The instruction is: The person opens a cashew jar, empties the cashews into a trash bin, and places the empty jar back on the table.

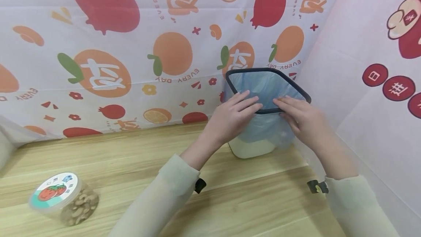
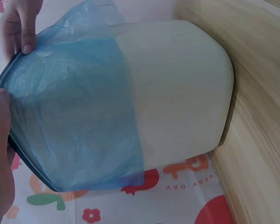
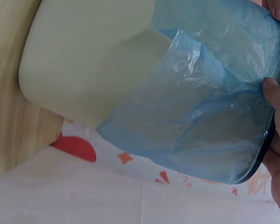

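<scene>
A cream-coloured trash can (image 2: pixel 182 88) stands upright, lined with a thin blue trash bag (image 3: pixel 210 107). The bag's edge hangs down outside over the upper part of the can. A black rim ring (image 1: pixel 294 83) runs round the top over the bag. My left hand (image 1: pixel 231 114) grips the near side of this ring, its fingers over the top into the mouth. Just to the right, my right hand (image 1: pixel 304 120) pinches the ring too, with the thumb (image 3: pixel 271 91) outside against the bag and the fingers inside.
On the wooden table (image 1: pixel 131 164), a clear tub of cashews (image 1: pixel 79 204) with a printed lid stands at the left front. A fruit-patterned cloth (image 1: pixel 138 57) hangs behind the can, and a white cloth wall (image 1: pixel 361 127) rises close on its right.
</scene>
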The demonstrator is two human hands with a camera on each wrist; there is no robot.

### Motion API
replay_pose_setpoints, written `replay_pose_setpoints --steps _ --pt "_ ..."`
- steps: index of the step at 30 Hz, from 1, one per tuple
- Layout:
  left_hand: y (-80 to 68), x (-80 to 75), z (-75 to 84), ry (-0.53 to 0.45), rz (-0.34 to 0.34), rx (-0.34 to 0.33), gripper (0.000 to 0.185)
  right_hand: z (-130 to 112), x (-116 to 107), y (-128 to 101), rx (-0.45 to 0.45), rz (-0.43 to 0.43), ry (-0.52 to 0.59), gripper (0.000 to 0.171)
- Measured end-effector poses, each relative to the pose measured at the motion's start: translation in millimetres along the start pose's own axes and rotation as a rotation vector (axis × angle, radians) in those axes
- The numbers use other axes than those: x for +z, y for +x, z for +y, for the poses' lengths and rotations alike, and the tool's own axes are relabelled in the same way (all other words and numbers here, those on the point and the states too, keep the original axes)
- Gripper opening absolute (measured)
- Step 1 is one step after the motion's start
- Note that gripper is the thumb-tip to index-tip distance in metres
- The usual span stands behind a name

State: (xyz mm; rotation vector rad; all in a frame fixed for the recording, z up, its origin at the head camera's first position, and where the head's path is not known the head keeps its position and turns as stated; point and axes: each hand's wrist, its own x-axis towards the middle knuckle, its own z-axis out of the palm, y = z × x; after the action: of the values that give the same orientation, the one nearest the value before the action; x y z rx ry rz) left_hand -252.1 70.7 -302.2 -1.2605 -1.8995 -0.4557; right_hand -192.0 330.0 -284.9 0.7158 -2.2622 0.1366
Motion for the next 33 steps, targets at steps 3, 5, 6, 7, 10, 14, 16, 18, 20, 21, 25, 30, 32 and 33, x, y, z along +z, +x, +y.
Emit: replay_pose_setpoints --steps 3,5,6,7,10,14,16,18,20,21,25,30,32,33 --pt "-6.6 -6.3 -2.1 -0.011 0.021 -0.008 0.032 -6.8 2.9 3.4 -0.006 0.003 0.006 0.052" --pt "-10.4 -10.2 -3.6 -0.011 0.034 -0.009 0.031 -11.4 4.4 5.4 -0.006 0.002 0.005 0.052" --pt "-12.2 -12.2 -4.3 -0.009 0.041 -0.007 0.031 -13.6 5.2 6.3 -0.008 0.002 0.003 0.051" --pt "-13.9 -14.2 -4.8 -0.007 0.048 -0.007 0.031 -15.6 5.9 7.4 -0.011 0.005 0.005 0.051" --pt "-18.9 -20.4 -5.4 0.000 0.062 -0.007 0.031 -21.6 8.6 10.1 -0.022 0.017 0.011 0.050" --pt "-25.2 -28.1 -5.4 0.015 0.069 -0.012 0.032 -29.6 12.3 14.0 -0.038 0.041 0.024 0.049" --pt "-28.2 -32.1 -5.4 0.025 0.070 -0.015 0.032 -33.0 14.0 15.4 -0.040 0.044 0.022 0.048" --pt "-31.4 -36.0 -5.7 0.034 0.070 -0.017 0.033 -36.6 15.3 16.9 -0.039 0.044 0.026 0.047" --pt "-34.9 -40.2 -5.8 0.040 0.067 -0.019 0.033 -40.2 16.0 17.8 -0.037 0.031 0.020 0.046" --pt "-36.8 -42.4 -5.9 0.043 0.067 -0.020 0.033 -42.2 16.8 18.5 -0.038 0.030 0.020 0.046" --pt "-43.7 -51.1 -6.7 0.047 0.071 -0.021 0.033 -50.2 17.8 21.6 -0.043 0.004 0.023 0.046" --pt "-51.0 -61.3 -7.3 0.055 0.083 -0.030 0.032 -59.7 21.0 27.5 -0.051 -0.001 0.054 0.047" --pt "-54.1 -64.9 -7.6 0.060 0.083 -0.036 0.032 -63.4 23.2 29.8 -0.055 0.013 0.067 0.047" --pt "-55.6 -66.5 -8.0 0.062 0.081 -0.040 0.033 -65.0 24.3 30.8 -0.056 0.020 0.072 0.047"
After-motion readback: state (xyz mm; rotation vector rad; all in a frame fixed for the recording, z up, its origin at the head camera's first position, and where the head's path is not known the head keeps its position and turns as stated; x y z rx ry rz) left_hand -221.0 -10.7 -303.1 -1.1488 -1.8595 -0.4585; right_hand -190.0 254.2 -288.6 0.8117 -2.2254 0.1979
